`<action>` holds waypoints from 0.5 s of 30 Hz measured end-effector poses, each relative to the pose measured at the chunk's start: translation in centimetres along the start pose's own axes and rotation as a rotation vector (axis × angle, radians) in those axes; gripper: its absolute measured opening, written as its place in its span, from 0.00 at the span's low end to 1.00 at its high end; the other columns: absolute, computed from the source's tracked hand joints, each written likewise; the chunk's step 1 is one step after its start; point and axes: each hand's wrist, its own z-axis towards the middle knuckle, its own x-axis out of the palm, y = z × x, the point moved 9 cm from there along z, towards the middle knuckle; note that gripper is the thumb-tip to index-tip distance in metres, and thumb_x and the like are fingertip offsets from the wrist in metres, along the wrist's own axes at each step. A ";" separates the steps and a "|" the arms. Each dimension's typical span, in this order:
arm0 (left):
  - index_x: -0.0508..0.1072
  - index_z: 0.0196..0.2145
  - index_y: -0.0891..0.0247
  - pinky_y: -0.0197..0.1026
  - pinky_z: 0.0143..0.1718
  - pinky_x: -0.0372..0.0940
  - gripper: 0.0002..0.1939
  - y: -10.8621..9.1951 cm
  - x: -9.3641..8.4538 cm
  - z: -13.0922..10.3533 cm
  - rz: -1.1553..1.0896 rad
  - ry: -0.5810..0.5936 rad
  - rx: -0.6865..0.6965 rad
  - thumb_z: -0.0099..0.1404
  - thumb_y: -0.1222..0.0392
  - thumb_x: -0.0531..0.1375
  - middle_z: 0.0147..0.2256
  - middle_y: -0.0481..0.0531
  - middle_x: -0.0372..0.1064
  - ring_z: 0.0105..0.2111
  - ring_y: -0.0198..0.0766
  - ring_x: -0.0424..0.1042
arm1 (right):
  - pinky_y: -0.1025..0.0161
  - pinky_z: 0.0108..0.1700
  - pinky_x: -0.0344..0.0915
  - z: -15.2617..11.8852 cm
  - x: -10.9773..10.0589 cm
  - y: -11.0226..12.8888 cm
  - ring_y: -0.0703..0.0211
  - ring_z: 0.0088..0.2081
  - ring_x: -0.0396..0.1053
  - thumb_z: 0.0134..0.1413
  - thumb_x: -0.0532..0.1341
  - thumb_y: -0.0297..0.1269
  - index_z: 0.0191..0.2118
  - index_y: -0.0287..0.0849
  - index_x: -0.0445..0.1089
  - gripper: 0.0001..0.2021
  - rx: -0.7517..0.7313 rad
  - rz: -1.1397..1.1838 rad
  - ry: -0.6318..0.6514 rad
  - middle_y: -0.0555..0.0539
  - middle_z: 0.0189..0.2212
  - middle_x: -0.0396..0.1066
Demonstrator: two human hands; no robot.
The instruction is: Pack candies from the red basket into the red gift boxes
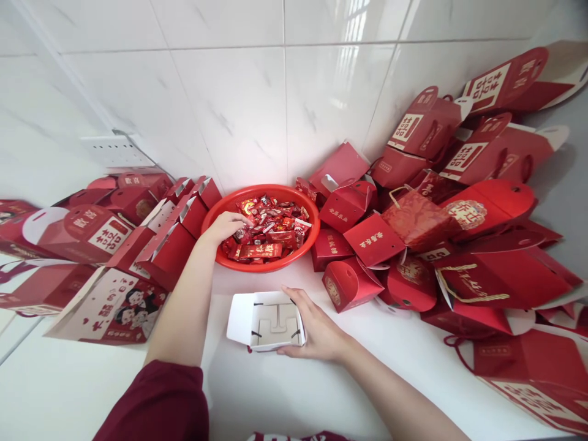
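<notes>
My right hand [316, 327] grips the right side of an open paper box [278, 324], thumb and fingers along its rim. The box has a white inside, its flap folded out to the left, and I see no candy in it. Behind it stands a round red plastic basin [264, 267] heaped with wrapped candies [260, 251] in red wrappers. My left hand [228, 225] reaches over the basin's left rim, its bent fingers closed down among the candies. What lies between those fingertips is hidden.
Several red gift boxes [372, 239] with gold print are piled right of the basin, up to the wall. More boxes [105, 236] stand at the left, including one with cartoon figures [114, 312]. A white tiled wall [229, 110] with a socket panel [117, 150] closes off the back.
</notes>
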 end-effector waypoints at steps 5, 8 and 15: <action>0.81 0.33 0.66 0.40 0.36 0.68 0.12 -0.6 -0.1 -0.2 -0.175 0.001 0.028 0.49 0.64 0.63 0.30 0.53 0.78 0.29 0.38 0.73 | 0.48 0.64 0.57 0.0 -0.1 0.2 0.43 0.64 0.55 0.43 0.73 0.49 0.71 0.49 0.37 0.57 -0.014 -0.004 -0.008 0.37 0.62 0.52; 0.78 0.39 0.68 0.39 0.40 0.67 0.17 -1.0 -1.4 -0.4 -0.315 -0.108 0.097 0.50 0.61 0.65 0.36 0.56 0.78 0.33 0.37 0.74 | 0.49 0.63 0.58 0.0 -0.1 0.2 0.43 0.64 0.56 0.43 0.73 0.49 0.71 0.49 0.37 0.57 -0.019 -0.008 -0.007 0.37 0.62 0.53; 0.74 0.44 0.67 0.36 0.36 0.67 0.23 -2.6 -2.2 -1.7 -0.572 -0.108 0.142 0.50 0.57 0.69 0.36 0.53 0.77 0.31 0.33 0.73 | 0.48 0.64 0.57 -0.2 0.1 0.4 0.43 0.64 0.55 0.45 0.73 0.49 0.71 0.48 0.36 0.56 -0.027 -0.018 -0.010 0.36 0.63 0.52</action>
